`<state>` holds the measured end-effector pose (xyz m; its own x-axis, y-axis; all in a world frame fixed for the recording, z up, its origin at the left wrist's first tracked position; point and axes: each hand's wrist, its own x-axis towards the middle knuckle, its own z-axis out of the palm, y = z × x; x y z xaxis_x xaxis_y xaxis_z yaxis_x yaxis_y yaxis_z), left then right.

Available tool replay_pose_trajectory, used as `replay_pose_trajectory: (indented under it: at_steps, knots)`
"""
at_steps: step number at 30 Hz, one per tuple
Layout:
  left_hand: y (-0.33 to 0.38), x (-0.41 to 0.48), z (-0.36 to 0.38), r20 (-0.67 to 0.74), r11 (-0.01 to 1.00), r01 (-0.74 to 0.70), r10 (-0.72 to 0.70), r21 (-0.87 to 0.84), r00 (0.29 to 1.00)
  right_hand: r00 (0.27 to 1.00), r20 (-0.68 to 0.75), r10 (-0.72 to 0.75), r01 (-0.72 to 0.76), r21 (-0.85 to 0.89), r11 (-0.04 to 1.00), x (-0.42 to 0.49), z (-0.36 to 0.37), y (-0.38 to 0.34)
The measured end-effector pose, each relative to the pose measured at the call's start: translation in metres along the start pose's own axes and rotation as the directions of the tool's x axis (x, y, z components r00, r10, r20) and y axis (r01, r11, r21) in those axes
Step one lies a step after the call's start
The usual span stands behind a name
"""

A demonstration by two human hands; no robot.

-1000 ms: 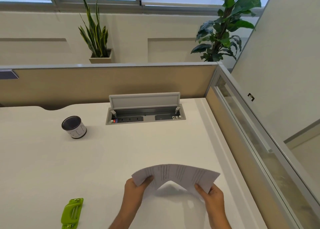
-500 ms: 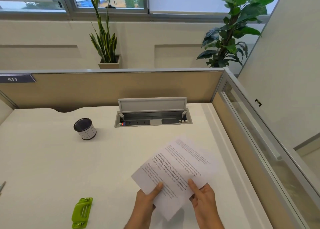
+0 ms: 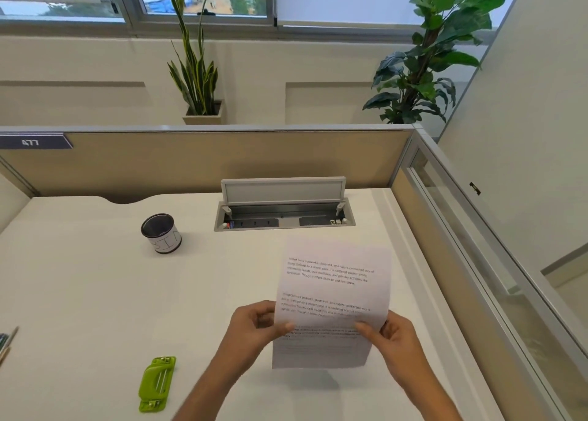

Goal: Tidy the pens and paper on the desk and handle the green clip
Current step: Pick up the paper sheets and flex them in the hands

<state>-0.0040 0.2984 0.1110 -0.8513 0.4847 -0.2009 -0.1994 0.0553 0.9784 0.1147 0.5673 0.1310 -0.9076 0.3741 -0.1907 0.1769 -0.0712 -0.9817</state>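
The white printed paper sheets (image 3: 331, 296), light and floppy, are pinched at 6 o'clock by left hand (image 3: 254, 326) and right hand (image 3: 393, 338).

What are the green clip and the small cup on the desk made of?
The green clip looks like smooth, slightly glossy moulded plastic, with small metal-looking fittings at both ends. The cup has a dark shiny rim, maybe metal, and a white paper-like wrap with handwriting.

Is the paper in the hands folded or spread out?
Spread out: the paper is held up unfolded, printed lines showing, left hand and right hand pinching its lower side edges.
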Motion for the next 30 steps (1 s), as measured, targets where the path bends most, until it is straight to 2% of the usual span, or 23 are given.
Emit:
replay_pose_trajectory:
  at_steps: [3, 6, 16, 25, 30]
  knots:
    - [-0.002, -0.001, 0.008, -0.141, 0.982, -0.104, 0.127, 0.157, 0.982, 0.997, -0.075, -0.033, 0.031, -0.035, 0.999, 0.000, 0.007, -0.001]
    - [-0.008, -0.006, 0.014, -0.242, 0.953, -0.150, 0.216, 0.263, 0.946, 0.986, -0.148, -0.074, 0.068, -0.046, 0.997, -0.001, 0.011, 0.003]
    - [-0.019, -0.016, 0.024, -0.321, 0.897, -0.256, 0.377, 0.360, 0.869, 0.970, -0.195, -0.147, 0.136, -0.071, 0.988, -0.009, 0.027, 0.016]
    - [-0.038, -0.016, 0.030, -0.359, 0.897, -0.220, 0.365, 0.384, 0.859, 0.971, -0.224, -0.083, 0.079, -0.029, 0.996, -0.006, 0.035, 0.040]
    - [-0.065, -0.007, 0.029, -0.273, 0.835, -0.066, 0.252, 0.546, 0.928, 0.986, -0.153, 0.060, -0.069, -0.060, 0.996, 0.006, 0.031, 0.066]
